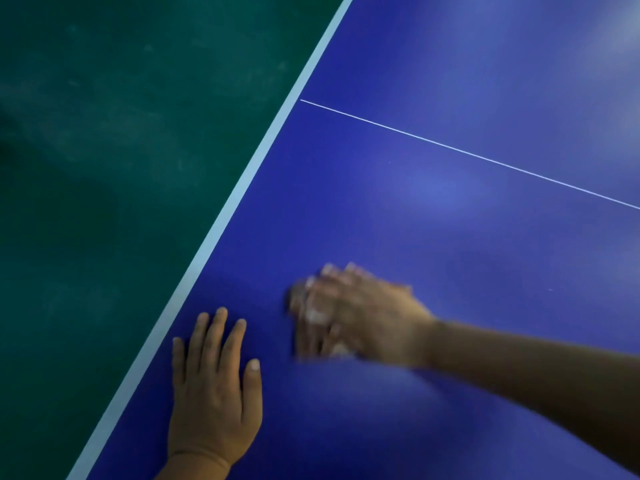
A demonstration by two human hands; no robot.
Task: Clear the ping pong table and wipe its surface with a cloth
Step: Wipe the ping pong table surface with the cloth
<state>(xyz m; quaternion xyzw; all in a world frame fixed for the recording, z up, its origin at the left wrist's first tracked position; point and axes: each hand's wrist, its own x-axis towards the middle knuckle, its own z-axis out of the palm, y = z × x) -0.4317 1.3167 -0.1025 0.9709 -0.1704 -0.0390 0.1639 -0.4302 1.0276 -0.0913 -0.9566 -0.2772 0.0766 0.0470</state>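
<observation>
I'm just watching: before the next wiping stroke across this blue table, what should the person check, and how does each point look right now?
1. Left hand braced flat on the ping pong table, fingers straight: ok.
2. Cloth under the right hand: cannot tell. The hand is motion-blurred; only pale patches show between its fingers, which may be the cloth.
3. Surface ahead free of things to clear: ok in the visible part; the rest of the table is out of frame.
4. Stroke stays inside the white edge stripe: ok, both hands lie on the blue side.
5. Left hand out of the wiping path: not ok, it lies close beside the right hand.
6. Surface clean: cannot tell; only glare shows.
</observation>
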